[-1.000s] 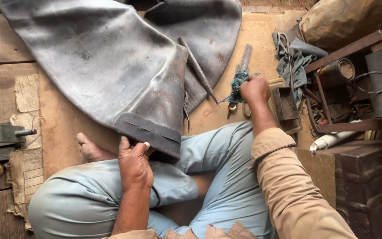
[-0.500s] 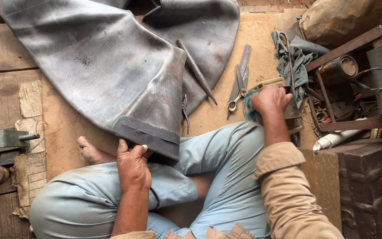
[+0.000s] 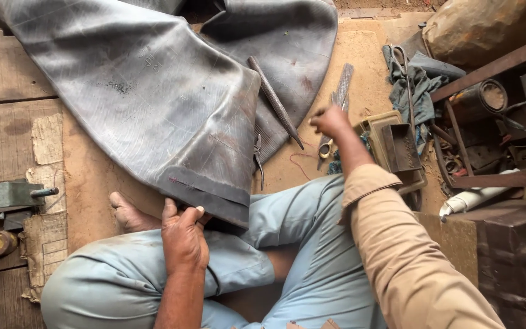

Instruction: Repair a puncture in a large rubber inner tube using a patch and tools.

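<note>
The left hand (image 3: pixel 184 240) closes its grip on the near edge of the grey rubber tube (image 3: pixel 153 103) spread across the wooden floor (image 3: pixel 7 122). To the right, the right hand (image 3: pixel 331 122) pinches the scissors (image 3: pixel 326 146) beside a metal file (image 3: pixel 342 85).

Person is wearing light blue trousers (image 3: pixel 312 256), creased w/ dusty smudges, and a tan long-sleeved shirt; right sleeve (image 3: pixel 409 262) is ending in a turned-back cuff near the wrist. Left forearm (image 3: pixel 181 292) is showing bare. Left hand (image 3: pixel 184 240) & right hand (image 3: pixel 330 122) ungloved. Bare foot (image 3: pixel 130 214), no shoe.
</note>
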